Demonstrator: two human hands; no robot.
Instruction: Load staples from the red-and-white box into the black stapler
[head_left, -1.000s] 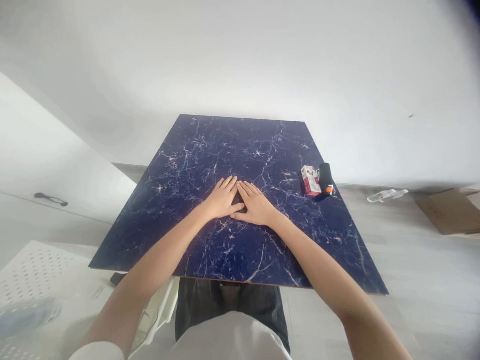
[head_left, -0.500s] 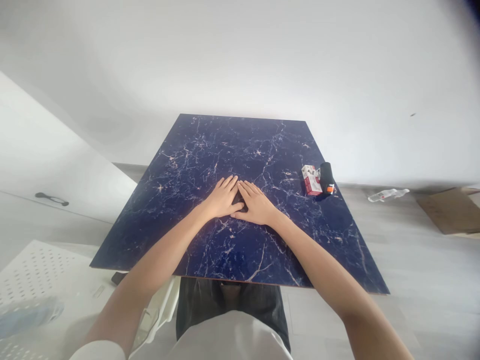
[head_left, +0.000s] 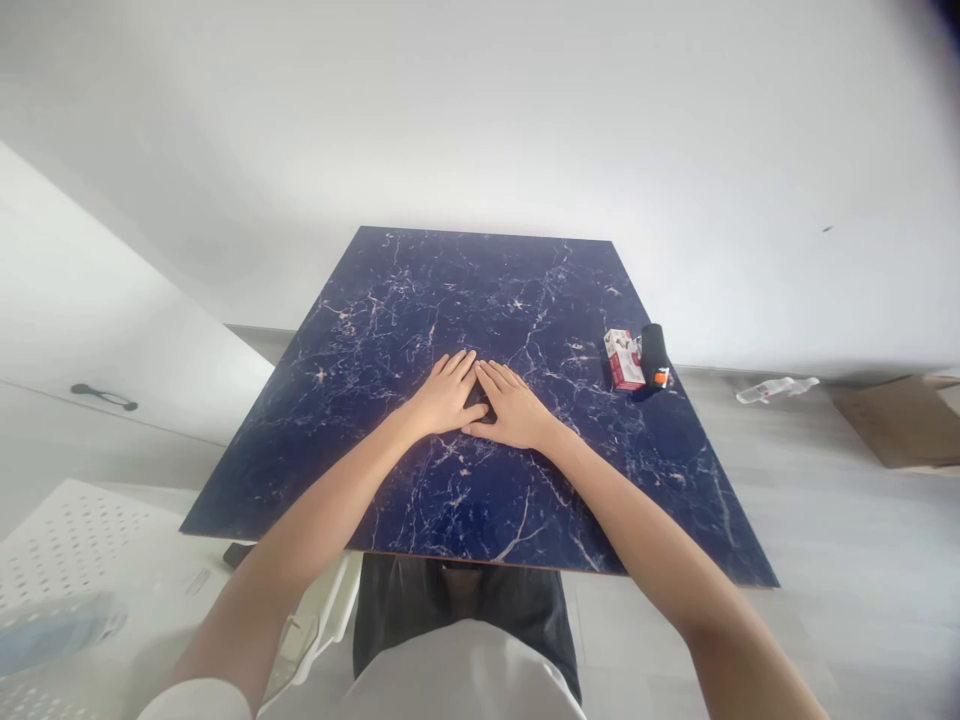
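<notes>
My left fingers (head_left: 465, 370) and right fingers (head_left: 487, 383) lie flat, unclenched, grasping nothing I can see, on the glossy blue, white-veined surface (head_left: 480, 290). The red-and-white cardboard box (head_left: 624, 362) sits rightward, nearer my right fingers, its long axis running roughly away from me.

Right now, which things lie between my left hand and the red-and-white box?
In the head view: your right hand, then blue marbled tabletop up to the box.
</notes>
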